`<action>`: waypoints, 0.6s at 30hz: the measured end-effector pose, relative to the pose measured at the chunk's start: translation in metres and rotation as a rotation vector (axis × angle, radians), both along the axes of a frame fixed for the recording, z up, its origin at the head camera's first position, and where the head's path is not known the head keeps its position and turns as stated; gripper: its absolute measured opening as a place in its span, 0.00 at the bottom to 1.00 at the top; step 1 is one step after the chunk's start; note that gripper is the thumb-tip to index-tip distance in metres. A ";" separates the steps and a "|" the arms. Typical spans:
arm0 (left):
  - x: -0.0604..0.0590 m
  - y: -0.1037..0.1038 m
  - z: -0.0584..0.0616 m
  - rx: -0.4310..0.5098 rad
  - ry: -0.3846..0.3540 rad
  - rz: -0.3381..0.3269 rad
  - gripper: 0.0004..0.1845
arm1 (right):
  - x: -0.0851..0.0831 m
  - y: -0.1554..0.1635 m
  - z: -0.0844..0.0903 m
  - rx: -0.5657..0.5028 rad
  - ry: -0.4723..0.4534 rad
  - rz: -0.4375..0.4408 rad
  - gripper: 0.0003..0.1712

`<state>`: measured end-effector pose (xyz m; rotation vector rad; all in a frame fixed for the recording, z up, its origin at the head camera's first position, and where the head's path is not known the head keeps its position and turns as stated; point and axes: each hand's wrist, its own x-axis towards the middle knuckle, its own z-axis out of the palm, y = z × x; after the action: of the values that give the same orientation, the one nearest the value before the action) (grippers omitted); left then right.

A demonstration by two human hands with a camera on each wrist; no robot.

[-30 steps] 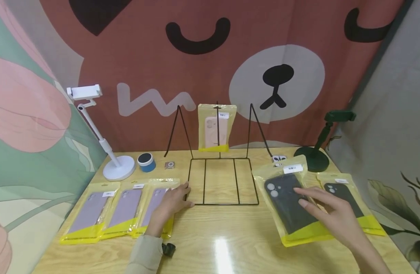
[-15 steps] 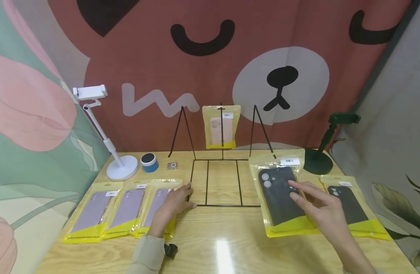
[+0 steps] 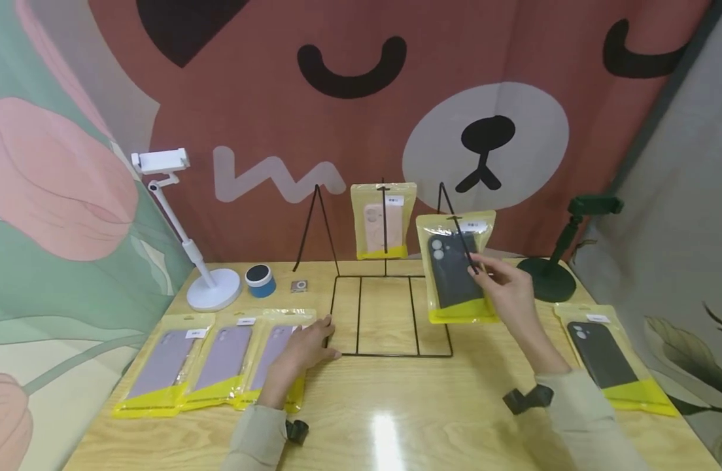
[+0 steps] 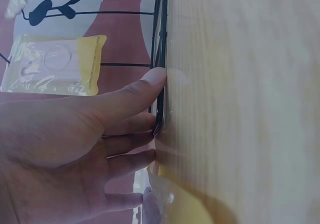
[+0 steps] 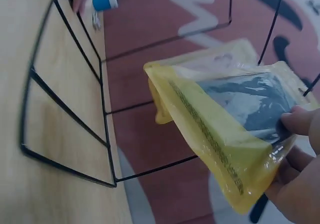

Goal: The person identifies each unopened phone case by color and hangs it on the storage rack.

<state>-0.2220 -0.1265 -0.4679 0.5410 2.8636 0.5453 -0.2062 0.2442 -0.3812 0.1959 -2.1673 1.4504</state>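
Right hand pinches bagged black case upright at wire rack.
Left hand, fingers flat, presses rack's front-left corner on desk.

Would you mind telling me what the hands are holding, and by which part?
The right hand pinches the packaged black phone case at its right edge. The left hand holds nothing; it rests against the wire rack's base.

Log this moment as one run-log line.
right hand: holds black case pack at wire rack hook | left hand: steadies rack base
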 end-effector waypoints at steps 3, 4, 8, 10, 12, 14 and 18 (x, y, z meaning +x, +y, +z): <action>0.002 0.002 -0.003 0.009 0.006 -0.014 0.36 | -0.028 0.003 0.000 -0.017 -0.012 -0.016 0.15; 0.003 0.003 -0.003 0.008 0.007 -0.017 0.36 | -0.037 0.004 0.000 -0.024 -0.010 -0.016 0.15; 0.005 0.005 -0.006 0.008 0.009 -0.016 0.36 | -0.060 0.005 -0.001 -0.066 -0.009 -0.009 0.14; 0.005 0.006 -0.007 0.006 0.008 -0.013 0.36 | -0.066 0.006 -0.002 -0.088 -0.020 0.007 0.14; 0.005 0.006 -0.008 0.005 0.006 -0.008 0.36 | -0.066 0.010 -0.003 -0.079 -0.050 0.004 0.15; 0.005 0.007 -0.008 0.003 0.007 -0.009 0.36 | -0.062 0.019 -0.005 -0.036 -0.091 -0.005 0.16; 0.003 0.010 -0.007 0.010 0.008 -0.013 0.36 | -0.042 0.054 -0.009 0.148 -0.165 -0.047 0.20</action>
<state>-0.2192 -0.1169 -0.4753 0.5641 2.8645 0.5566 -0.2483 0.2979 -0.3904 0.0789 -2.3976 1.3215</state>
